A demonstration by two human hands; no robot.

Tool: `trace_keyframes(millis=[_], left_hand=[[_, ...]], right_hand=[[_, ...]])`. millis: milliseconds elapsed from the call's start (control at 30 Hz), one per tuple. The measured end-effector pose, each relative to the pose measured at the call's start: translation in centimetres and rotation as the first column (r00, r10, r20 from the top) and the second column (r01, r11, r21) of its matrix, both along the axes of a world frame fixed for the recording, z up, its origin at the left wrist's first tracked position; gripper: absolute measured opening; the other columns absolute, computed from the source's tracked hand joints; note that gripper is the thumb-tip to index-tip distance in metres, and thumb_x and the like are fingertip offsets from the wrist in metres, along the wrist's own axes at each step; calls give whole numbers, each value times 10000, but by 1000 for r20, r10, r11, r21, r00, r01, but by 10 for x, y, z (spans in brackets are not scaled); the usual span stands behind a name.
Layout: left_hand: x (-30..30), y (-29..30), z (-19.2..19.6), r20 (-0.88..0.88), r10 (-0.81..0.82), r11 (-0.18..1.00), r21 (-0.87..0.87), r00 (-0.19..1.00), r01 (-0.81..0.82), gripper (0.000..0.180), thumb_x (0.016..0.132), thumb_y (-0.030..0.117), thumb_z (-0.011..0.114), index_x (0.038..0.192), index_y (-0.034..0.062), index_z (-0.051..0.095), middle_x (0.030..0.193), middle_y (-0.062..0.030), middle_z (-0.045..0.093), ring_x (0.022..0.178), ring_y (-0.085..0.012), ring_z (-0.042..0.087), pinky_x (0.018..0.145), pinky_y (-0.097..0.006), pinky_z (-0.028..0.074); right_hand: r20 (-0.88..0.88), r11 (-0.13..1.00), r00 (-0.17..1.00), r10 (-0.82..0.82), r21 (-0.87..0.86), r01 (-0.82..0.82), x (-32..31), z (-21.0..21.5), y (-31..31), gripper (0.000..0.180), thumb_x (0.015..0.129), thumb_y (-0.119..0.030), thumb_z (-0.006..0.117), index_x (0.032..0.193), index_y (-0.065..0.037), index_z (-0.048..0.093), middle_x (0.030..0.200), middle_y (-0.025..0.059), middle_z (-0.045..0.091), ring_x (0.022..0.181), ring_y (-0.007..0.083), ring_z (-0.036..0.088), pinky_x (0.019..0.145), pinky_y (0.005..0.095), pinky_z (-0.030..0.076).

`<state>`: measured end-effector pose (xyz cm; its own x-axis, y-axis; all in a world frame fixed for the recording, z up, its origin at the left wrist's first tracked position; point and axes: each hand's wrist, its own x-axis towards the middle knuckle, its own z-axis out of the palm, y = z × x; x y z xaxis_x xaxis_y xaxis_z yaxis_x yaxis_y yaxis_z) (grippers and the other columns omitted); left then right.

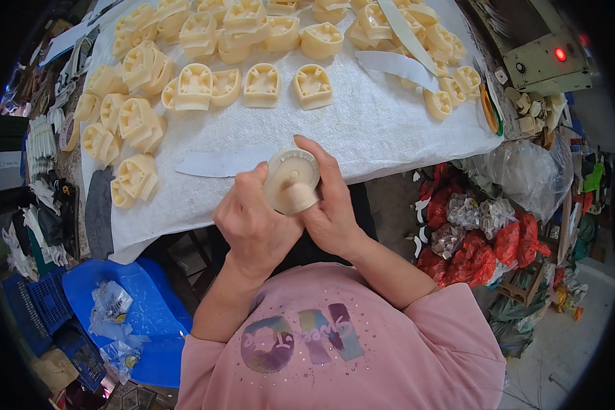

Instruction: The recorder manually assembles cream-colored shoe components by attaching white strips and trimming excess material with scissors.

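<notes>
My left hand (253, 222) and my right hand (329, 212) are both closed around a cream, rounded plastic shoe heel (291, 169) in front of my chest. Its broad face is turned up and has a notched rim. A pale band or stub (303, 197) stands out from its lower part, between my thumbs; its far end is hidden. Just left of the heel, a white curved strip (215, 162) lies flat on the covered table, partly behind my left hand. Three similar hollow heels, one of them this heel (313, 86), stand beyond my hands.
Many cream heels (242, 27) crowd the far side of the white table cover (383, 130). More pale strips (400, 68) lie at the far right, by a machine box (547, 65) with a red light. A blue bin (150, 294) stands lower left, red bags (471, 256) at right.
</notes>
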<state>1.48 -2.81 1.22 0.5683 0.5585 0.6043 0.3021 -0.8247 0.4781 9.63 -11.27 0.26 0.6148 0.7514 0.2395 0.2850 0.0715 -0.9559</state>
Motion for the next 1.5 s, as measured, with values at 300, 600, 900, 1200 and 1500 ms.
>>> trace_keyframes(millis=[300,600,900,1200,1500], left_hand=[[-19,18,-1,582,-176,-34,-809,794,586,566,915,430,394,1323,51,292,767,-113,560,582,-178,574,463,-228,436],[-19,12,3,720,58,-387,-622,691,681,595,954,468,146,1456,149,114,715,-230,591,477,-249,555,360,-266,427],[-10,-15,12,536,243,-386,-712,809,587,627,941,508,135,1263,69,447,651,-93,570,434,-141,487,371,-241,380],[-11,-11,11,607,198,-421,-657,770,626,632,950,536,114,1128,45,470,776,-116,572,516,-155,501,439,-255,399],[-77,26,6,546,358,-91,-787,757,611,522,965,481,196,1227,90,421,738,-148,576,505,-150,447,476,-251,383]], right_hand=[[-669,776,400,627,584,-240,45,-3,-10,807,890,-669,152,1368,-60,382,1058,69,521,919,153,445,827,296,359],[-545,894,711,444,324,-310,38,1,-14,644,869,-454,534,1370,-76,394,1145,77,476,997,146,438,846,280,400],[-387,920,838,385,85,-383,23,8,-5,559,795,-147,638,1321,-77,465,1195,70,397,980,140,446,831,268,423],[-387,943,861,330,104,-315,27,-8,1,436,848,-161,592,1261,-46,512,1049,67,457,964,136,475,837,270,416],[-11,972,972,234,-1,-234,49,5,13,274,844,-94,602,1111,-42,575,1027,83,566,933,196,543,810,296,441]])
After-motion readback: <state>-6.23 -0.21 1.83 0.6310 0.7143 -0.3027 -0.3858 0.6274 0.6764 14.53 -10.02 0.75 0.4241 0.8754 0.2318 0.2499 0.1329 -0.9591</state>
